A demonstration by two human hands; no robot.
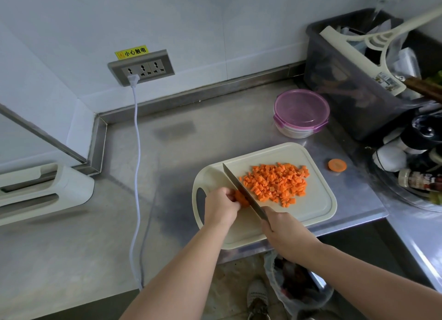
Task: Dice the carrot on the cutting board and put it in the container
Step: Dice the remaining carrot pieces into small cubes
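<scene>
A cream cutting board [315,207] lies on the steel counter. A heap of small orange carrot dice [275,183] covers its far half. My left hand [221,206] holds the last uncut carrot piece [241,198] down with curled fingers. My right hand [283,231] grips the handle of a knife [241,190], whose blade lies against the right side of that piece, tip pointing away. The container [301,112], a round clear tub with a purple lid, stands beyond the board.
A carrot end slice [337,165] lies on the counter right of the board. A dark bin [354,80] with utensils and several bottles [411,157] crowd the right side. A white cord [136,176] hangs from the wall socket [141,68]. A bagged bin [296,283] sits below the counter edge.
</scene>
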